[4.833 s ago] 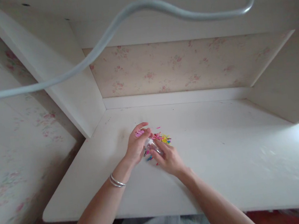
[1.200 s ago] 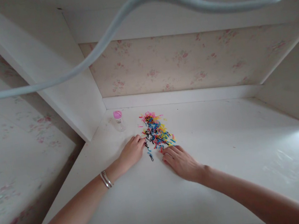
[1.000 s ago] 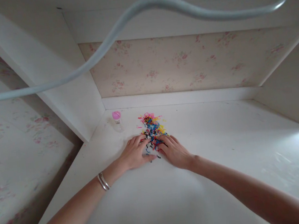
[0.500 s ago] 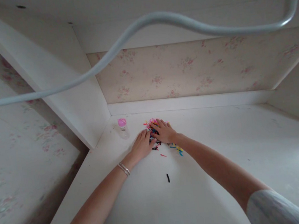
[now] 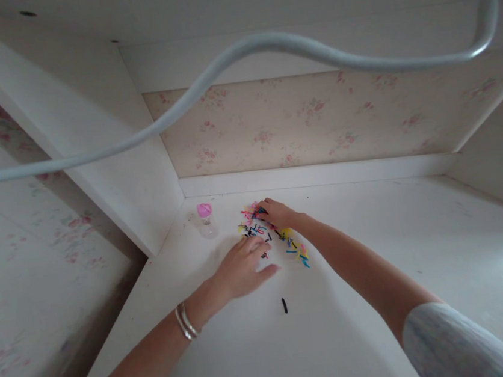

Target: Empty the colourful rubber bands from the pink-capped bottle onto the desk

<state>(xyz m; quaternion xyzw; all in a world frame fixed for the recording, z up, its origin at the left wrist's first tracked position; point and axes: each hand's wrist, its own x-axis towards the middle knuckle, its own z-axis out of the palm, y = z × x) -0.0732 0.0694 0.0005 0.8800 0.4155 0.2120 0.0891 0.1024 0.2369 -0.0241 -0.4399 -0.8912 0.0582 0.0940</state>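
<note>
Small coloured rubber bands (image 5: 271,232) lie scattered in a loose pile on the white table (image 5: 377,259), near its back left corner. Right hand (image 5: 277,213) rests on the pile's far side, fingers curled down onto the bands. Left hand (image 5: 242,268) lies flat at the near edge, fingers spread. One black band (image 5: 284,305) sits apart, nearer. Small clear bottle (image 5: 206,220), pink cap, stands left; no legible writing.

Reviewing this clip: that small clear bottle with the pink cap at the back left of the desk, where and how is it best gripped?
The bottle stands upright, apart from the pile of coloured bands. Probably best pinched around its clear body just below the pink cap, coming from the front right, since the shelf side panel crowds its left.
</note>
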